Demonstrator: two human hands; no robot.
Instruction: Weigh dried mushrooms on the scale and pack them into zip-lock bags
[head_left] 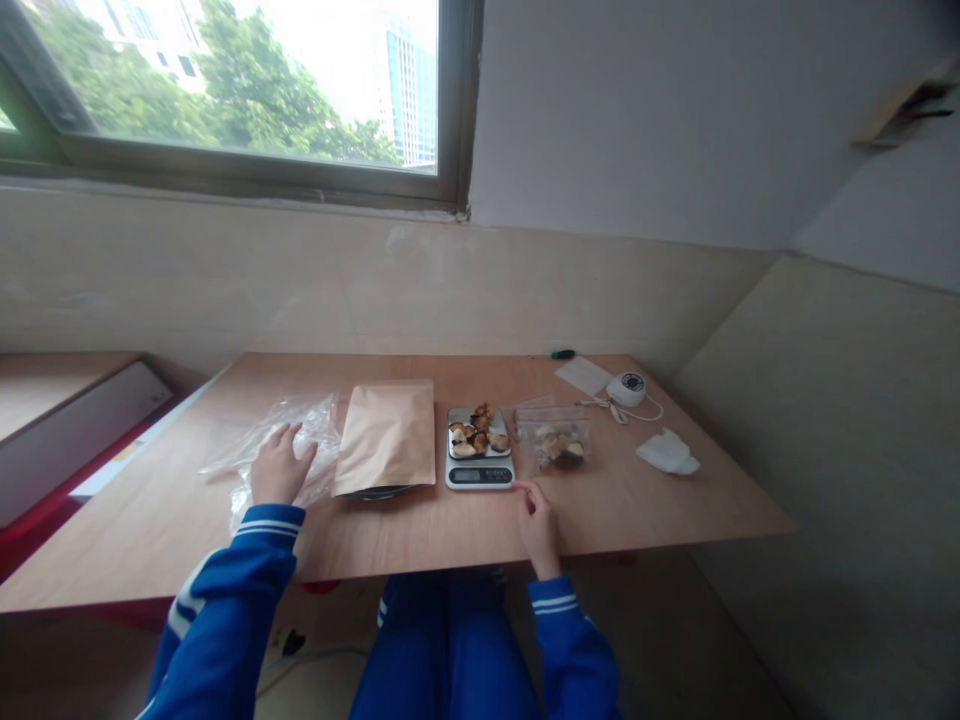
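My left hand (279,468) is over a crumpled clear plastic bag (315,425), its fingers apart. I cannot make out whether the fingertips press on the plastic. My right hand (537,520) is at the table's front, index finger stretched to the lower right corner of a digital kitchen scale (481,478), other fingers loosely curled with nothing visible in them. Brown and cream dried mushroom pieces (478,436) lie on the scale's platform. Between my left hand and the scale lies a flat brown kraft paper pouch (390,432), a dark edge showing beneath its lower end.
Right of the scale is a clear zip bag (559,445) with similar pieces inside. Further right are a crumpled white tissue (669,453), a white round device (627,388) with a cable, a paper sheet (583,376) and a green-handled tool (562,354). A wall backs the table (622,520).
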